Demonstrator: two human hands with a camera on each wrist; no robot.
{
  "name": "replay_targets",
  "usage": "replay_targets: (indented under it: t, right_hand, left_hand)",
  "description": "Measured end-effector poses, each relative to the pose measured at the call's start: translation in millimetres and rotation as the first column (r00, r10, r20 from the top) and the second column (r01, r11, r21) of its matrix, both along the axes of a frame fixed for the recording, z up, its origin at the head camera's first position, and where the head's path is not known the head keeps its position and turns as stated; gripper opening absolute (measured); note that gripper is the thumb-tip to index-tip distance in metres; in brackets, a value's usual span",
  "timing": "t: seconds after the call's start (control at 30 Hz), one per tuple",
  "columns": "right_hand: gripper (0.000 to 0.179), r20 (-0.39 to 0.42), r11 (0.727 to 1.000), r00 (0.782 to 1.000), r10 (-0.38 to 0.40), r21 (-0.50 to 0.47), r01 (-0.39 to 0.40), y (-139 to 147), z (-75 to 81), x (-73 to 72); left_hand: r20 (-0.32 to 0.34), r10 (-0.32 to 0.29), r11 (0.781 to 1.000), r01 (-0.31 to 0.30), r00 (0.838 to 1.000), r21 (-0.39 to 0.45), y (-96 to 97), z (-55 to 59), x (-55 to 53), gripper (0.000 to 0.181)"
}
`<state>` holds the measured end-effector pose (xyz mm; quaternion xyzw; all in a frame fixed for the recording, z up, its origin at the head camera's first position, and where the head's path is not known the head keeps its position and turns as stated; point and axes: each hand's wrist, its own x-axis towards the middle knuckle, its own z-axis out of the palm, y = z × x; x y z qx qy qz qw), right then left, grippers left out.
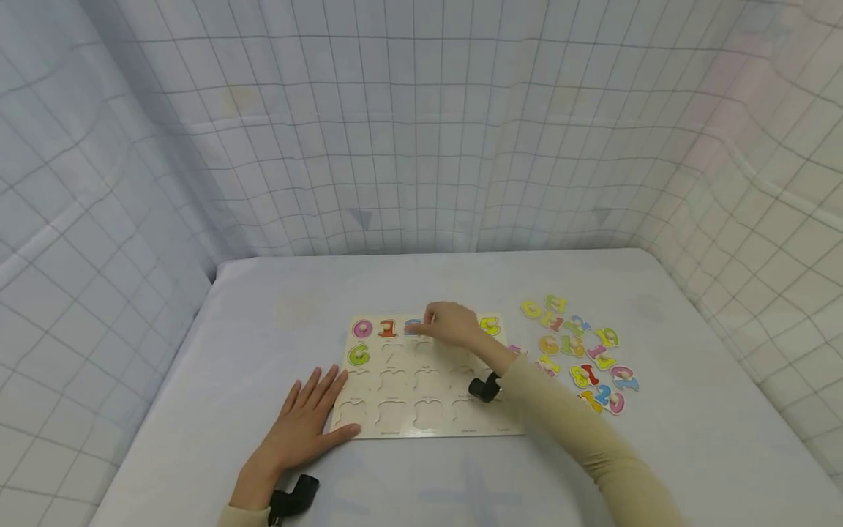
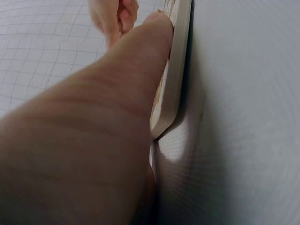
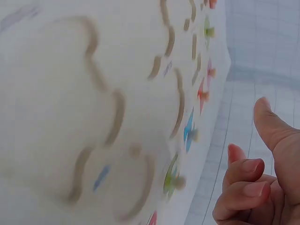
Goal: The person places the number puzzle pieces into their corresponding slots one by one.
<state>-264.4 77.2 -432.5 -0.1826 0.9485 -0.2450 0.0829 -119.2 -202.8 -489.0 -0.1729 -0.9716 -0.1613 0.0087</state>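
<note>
A pale wooden number puzzle board (image 1: 408, 408) lies on the table. My left hand (image 1: 304, 423) rests with fingers spread at its lower left corner, the thumb over the edge. Above the board's top row is my right hand (image 3: 262, 183), one digit extended and the others loosely curled, with nothing between them. Close by its fingertips in the head view, the blue 2 (image 1: 413, 326) sits in the board, partly covered. Also set in the board are the pink 0 (image 1: 362, 329), red 1 (image 1: 388, 328), yellow-green 5 (image 1: 490, 325) and green 6 (image 1: 358, 355). A green knobbed piece (image 3: 171, 180) shows beyond the blue one.
Loose number pieces (image 1: 573, 345) with knobs are scattered on the white table (image 1: 283, 307) to the right of the board, some touching or overlapping. My right forearm (image 1: 579, 432) crosses the board's right side. Grid-patterned cloth (image 1: 421, 146) hangs behind and at both sides.
</note>
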Motion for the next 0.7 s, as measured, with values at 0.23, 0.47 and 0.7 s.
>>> replay_targets:
  t: [0.23, 0.47, 0.7]
  right_hand:
    - [0.042, 0.031, 0.996, 0.995, -0.09, -0.022, 0.091, 84, -3.9, -1.7]
    - [0.047, 0.117, 0.99, 0.985, -0.125, 0.078, 0.116, 144, -18.7, 1.1]
    - [0.041, 0.171, 0.987, 0.981, -0.09, 0.145, 0.065, 167, -21.4, 9.5]
  left_hand:
    - [-0.009, 0.003, 1.0, -0.003, 1.0, 0.009, 0.2, 0.3, 1.4, 0.092]
    - [0.018, 0.009, 1.0, -0.009, 1.0, -0.003, -0.3, -0.1, 0.4, 0.093]
    - [0.028, 0.012, 1.0, -0.012, 1.0, 0.005, -0.2, 0.5, 1.2, 0.093]
